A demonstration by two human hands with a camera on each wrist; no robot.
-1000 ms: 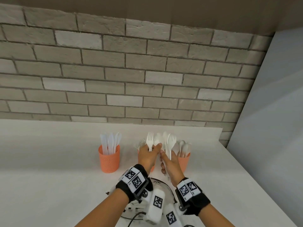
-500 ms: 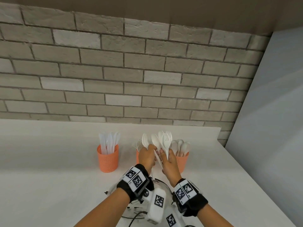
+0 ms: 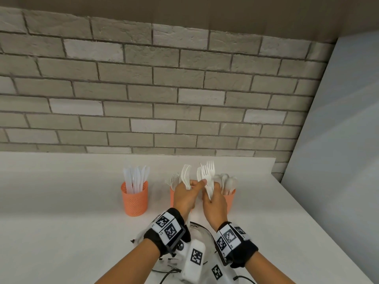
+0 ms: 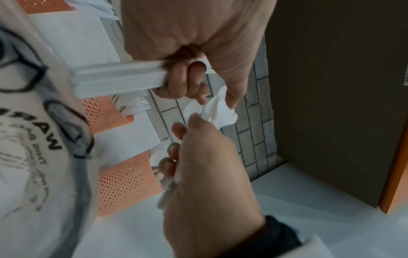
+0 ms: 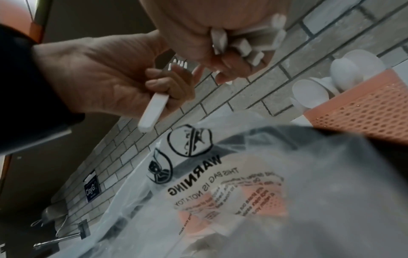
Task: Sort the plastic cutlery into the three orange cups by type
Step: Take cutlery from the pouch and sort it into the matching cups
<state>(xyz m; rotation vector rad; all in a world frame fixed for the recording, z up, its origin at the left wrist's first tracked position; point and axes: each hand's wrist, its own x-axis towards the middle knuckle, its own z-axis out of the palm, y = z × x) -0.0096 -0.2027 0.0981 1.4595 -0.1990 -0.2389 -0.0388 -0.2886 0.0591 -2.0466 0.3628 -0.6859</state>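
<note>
Gripping one white fork [image 3: 186, 177], the left hand [image 3: 184, 198] is raised in front of the middle cup [image 3: 172, 193]. Right hand [image 3: 215, 203] clasps a fork bundle [image 3: 208, 177] just right of that cup.

Soft, even light; wrist views blurred, edges warped.

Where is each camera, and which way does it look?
Head: sits on the head, looks forward and down at the brick wall and three orange cups; both forearms show.
Left wrist: looks along the left hand gripping forks.
Right wrist: looks along the right hand, over a plastic bag.
Shared: every view shows both hands.
</note>
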